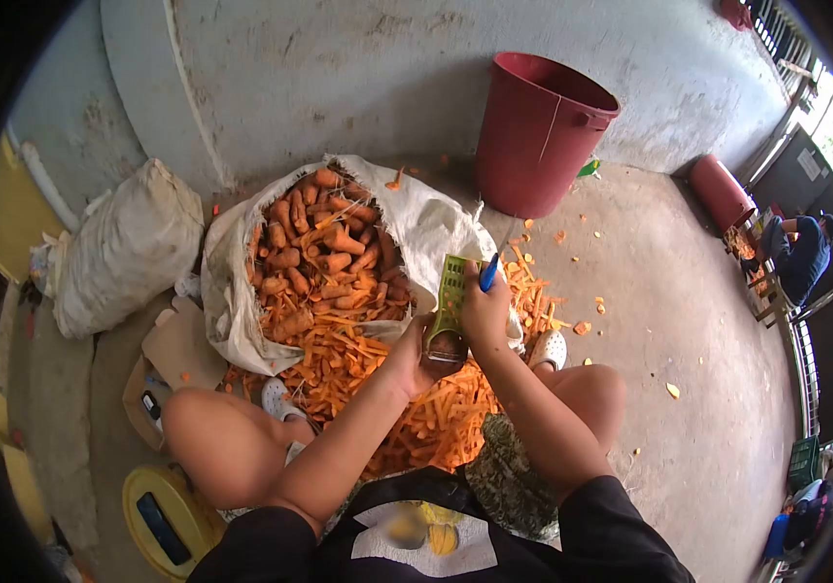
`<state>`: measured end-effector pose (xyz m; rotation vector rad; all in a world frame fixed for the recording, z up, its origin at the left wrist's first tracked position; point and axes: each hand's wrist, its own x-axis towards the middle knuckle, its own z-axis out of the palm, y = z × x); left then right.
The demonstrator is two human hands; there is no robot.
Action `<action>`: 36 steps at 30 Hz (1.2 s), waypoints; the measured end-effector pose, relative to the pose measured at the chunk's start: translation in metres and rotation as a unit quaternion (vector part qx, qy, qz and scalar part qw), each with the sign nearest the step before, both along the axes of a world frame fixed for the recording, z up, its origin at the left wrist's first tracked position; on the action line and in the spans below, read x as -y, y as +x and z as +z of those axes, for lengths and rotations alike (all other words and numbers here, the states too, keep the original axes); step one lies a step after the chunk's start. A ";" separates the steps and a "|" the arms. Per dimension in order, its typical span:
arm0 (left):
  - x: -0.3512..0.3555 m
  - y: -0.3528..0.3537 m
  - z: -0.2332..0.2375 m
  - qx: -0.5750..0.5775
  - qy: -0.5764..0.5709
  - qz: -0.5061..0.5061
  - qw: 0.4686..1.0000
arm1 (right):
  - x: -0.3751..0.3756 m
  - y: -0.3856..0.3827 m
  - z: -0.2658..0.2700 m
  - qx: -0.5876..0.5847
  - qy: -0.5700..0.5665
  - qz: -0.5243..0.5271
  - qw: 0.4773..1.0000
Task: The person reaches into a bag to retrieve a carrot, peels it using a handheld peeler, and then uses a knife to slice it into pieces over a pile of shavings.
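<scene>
My left hand (411, 361) is closed round the lower end of a green slotted grater (451, 296), which has a dark, shiny part at its bottom. Against the grater's right edge, my right hand (485, 309) is closed on a blue-handled tool (489, 273); a thin, blade-like tip seems to point up from it, but I cannot make out its kind. Orange carrot peelings (436, 413) lie heaped below my hands and between my legs. Just ahead, an open white sack (232, 277) lies on its side, with many carrots (339, 243) in its mouth.
A tall red bin (538, 141) stands against the wall. To the left are a full white sack (130, 253), a torn cardboard box (178, 345) and a phone (163, 528) on a yellow lid (193, 505). Far right, a person (800, 255) sits near another red bin (721, 192).
</scene>
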<state>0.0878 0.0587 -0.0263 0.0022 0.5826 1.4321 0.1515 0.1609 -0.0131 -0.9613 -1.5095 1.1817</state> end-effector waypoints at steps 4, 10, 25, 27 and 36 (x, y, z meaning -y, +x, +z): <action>-0.002 -0.001 -0.014 -0.050 0.035 -0.019 0.998 | 0.008 0.003 0.003 0.070 0.038 -0.043 0.996; 0.003 0.005 0.002 -0.167 0.014 -0.065 0.984 | -0.051 0.016 -0.013 0.150 -0.018 -0.163 0.975; -0.002 0.002 -0.025 -0.065 0.054 -0.070 0.994 | 0.012 0.014 0.006 0.187 0.126 -0.079 0.971; -0.003 0.003 -0.026 -0.131 0.046 -0.067 0.988 | -0.012 0.016 -0.001 0.152 0.042 -0.102 0.982; 0.001 0.000 -0.003 -0.090 -0.036 -0.066 0.993 | -0.016 0.025 0.020 -0.020 -0.094 -0.085 0.992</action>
